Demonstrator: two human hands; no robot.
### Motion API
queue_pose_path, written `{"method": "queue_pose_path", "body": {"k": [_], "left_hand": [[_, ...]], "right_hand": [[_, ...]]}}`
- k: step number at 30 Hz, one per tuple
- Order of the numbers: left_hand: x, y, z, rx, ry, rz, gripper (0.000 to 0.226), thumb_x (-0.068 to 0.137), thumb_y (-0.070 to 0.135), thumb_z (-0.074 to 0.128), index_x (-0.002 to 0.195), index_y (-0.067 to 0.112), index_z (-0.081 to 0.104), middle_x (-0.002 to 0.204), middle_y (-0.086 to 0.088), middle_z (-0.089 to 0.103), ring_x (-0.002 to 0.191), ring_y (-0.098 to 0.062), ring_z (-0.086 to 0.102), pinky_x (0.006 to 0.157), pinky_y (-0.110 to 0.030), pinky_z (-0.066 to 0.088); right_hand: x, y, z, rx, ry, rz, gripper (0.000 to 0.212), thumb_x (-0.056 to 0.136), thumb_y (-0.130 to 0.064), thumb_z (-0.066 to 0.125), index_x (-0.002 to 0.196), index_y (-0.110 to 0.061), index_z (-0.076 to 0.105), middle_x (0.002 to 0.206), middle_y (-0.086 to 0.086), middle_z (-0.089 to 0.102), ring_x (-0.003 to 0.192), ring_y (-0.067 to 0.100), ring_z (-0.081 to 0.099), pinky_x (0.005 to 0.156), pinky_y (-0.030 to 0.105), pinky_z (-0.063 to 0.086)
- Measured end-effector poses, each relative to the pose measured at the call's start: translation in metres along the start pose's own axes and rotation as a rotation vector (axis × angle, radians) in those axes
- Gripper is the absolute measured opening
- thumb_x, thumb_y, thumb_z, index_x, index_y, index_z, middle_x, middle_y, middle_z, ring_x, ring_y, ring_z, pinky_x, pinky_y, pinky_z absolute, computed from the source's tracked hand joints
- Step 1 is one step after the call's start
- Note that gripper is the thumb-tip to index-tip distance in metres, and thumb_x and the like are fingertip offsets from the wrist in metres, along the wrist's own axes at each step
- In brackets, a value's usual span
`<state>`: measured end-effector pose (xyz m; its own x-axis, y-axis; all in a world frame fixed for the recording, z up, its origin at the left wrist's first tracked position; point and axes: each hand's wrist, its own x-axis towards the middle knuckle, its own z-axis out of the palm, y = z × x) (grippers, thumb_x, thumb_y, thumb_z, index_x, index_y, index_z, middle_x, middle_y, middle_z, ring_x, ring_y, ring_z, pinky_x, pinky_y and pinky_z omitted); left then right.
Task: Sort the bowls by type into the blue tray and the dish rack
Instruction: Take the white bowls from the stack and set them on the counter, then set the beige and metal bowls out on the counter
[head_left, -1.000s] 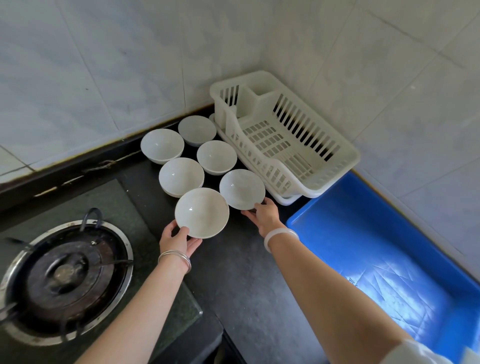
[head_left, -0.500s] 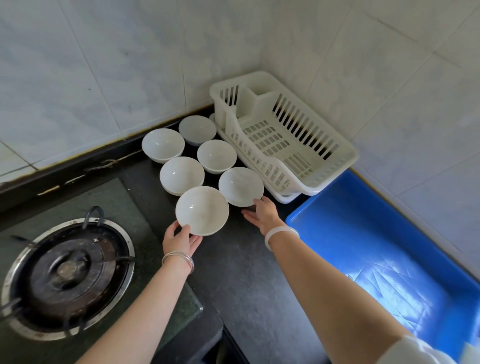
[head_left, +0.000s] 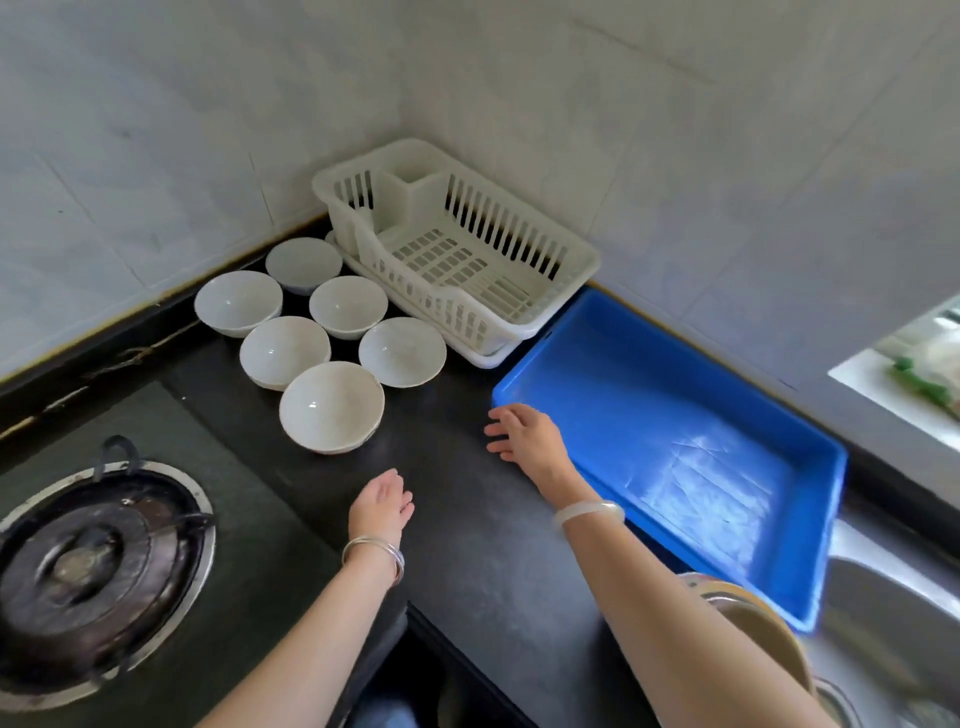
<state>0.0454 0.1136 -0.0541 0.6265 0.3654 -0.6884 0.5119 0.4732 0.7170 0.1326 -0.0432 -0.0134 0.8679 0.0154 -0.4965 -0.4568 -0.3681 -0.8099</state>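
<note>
Six white bowls (head_left: 331, 406) stand upright on the black counter (head_left: 467, 519), clustered in two rows. None is in either container. The dish rack (head_left: 415, 195) sits in the wall corner, at 2 o'clock from the bowls. The blue tray (head_left: 649, 374) lies at 4 o'clock from the rack.

Left hand (head_left: 382, 501): empty, fingers loose, at 6 o'clock from the nearest bowl, apart from it.

Right hand (head_left: 524, 434): empty, fingers spread, at the tray's left rim. Whether it touches cannot be told.

Gas burner (head_left: 88, 571) at 8 o'clock from the bowls.

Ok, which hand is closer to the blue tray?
Right. The right hand is beside the tray, at the edge nearest the bowls. The left hand is farther off over the counter, near the front bowl.
</note>
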Motion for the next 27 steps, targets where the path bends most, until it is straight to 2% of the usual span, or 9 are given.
{"method": "queue_pose_path", "body": {"k": [3,6,10,12,16,18,21,25,27], "left_hand": [[-0.032,-0.018,0.032,0.108,-0.157,-0.013,0.029,0.094,0.004,0.046,0.121,-0.004,0.053,0.118,-0.021,0.057,0.102,-0.030,0.058,0.091,-0.034,0.047],[-0.066,-0.036,0.064,0.278,-0.328,0.010,0.024,0.094,0.009,0.048,0.115,0.001,0.058,0.106,-0.015,0.061,0.092,-0.025,0.062,0.082,-0.027,0.051],[-0.111,-0.069,0.102,0.529,-0.527,0.105,0.022,0.093,0.012,0.050,0.111,0.005,0.061,0.093,-0.003,0.063,0.080,-0.013,0.063,0.062,-0.011,0.053],[-0.131,-0.085,0.119,0.653,-0.602,0.171,0.024,0.092,0.011,0.051,0.114,0.007,0.062,0.097,-0.002,0.064,0.081,-0.012,0.062,0.064,-0.011,0.052],[-0.159,-0.109,0.143,0.898,-0.684,0.336,0.027,0.090,0.019,0.056,0.115,0.014,0.064,0.111,-0.002,0.068,0.099,-0.015,0.062,0.088,-0.024,0.049],[-0.166,-0.116,0.151,1.024,-0.697,0.413,0.031,0.089,0.020,0.056,0.120,0.016,0.062,0.118,-0.001,0.066,0.106,-0.015,0.060,0.089,-0.022,0.045],[-0.172,-0.122,0.157,1.160,-0.698,0.529,0.034,0.088,0.016,0.055,0.121,0.022,0.062,0.114,-0.001,0.067,0.104,-0.018,0.061,0.092,-0.029,0.048],[-0.172,-0.123,0.160,1.172,-0.686,0.563,0.031,0.087,0.011,0.055,0.115,0.021,0.064,0.108,-0.002,0.069,0.093,-0.015,0.061,0.081,-0.023,0.047],[-0.171,-0.124,0.160,1.164,-0.680,0.545,0.031,0.088,0.012,0.054,0.116,0.020,0.063,0.111,-0.001,0.068,0.095,-0.014,0.061,0.083,-0.021,0.044]], "right_hand": [[-0.041,0.032,-0.043,-0.098,0.140,-0.058,0.020,0.095,-0.024,0.044,0.090,-0.024,0.063,0.082,-0.004,0.068,0.064,0.010,0.063,0.063,0.023,0.048],[-0.083,0.067,-0.087,-0.168,0.275,-0.036,0.018,0.095,-0.020,0.047,0.087,-0.023,0.062,0.075,-0.004,0.066,0.064,0.017,0.062,0.058,0.025,0.046],[-0.137,0.110,-0.139,-0.327,0.488,0.028,0.016,0.094,-0.018,0.052,0.096,-0.017,0.067,0.087,0.004,0.069,0.082,0.026,0.064,0.069,0.031,0.045],[-0.163,0.129,-0.159,-0.440,0.611,0.050,0.016,0.092,-0.017,0.054,0.099,-0.015,0.068,0.098,0.007,0.069,0.091,0.028,0.062,0.072,0.033,0.045],[-0.201,0.160,-0.184,-0.603,0.728,0.138,0.019,0.091,-0.018,0.055,0.107,-0.013,0.065,0.108,0.009,0.061,0.099,0.032,0.057,0.073,0.035,0.043],[-0.211,0.170,-0.189,-0.654,0.718,0.154,0.020,0.091,-0.021,0.056,0.108,-0.013,0.064,0.108,0.008,0.060,0.100,0.030,0.057,0.072,0.034,0.042],[-0.215,0.177,-0.189,-0.697,0.681,0.182,0.018,0.090,-0.025,0.057,0.102,-0.013,0.062,0.103,0.007,0.063,0.098,0.029,0.059,0.068,0.032,0.040],[-0.211,0.176,-0.187,-0.698,0.698,0.189,0.015,0.087,-0.023,0.061,0.096,-0.011,0.059,0.098,0.008,0.068,0.090,0.030,0.061,0.063,0.031,0.035],[-0.208,0.176,-0.187,-0.696,0.699,0.192,0.014,0.088,-0.021,0.060,0.095,-0.010,0.056,0.098,0.010,0.068,0.089,0.031,0.061,0.063,0.030,0.033]]}}
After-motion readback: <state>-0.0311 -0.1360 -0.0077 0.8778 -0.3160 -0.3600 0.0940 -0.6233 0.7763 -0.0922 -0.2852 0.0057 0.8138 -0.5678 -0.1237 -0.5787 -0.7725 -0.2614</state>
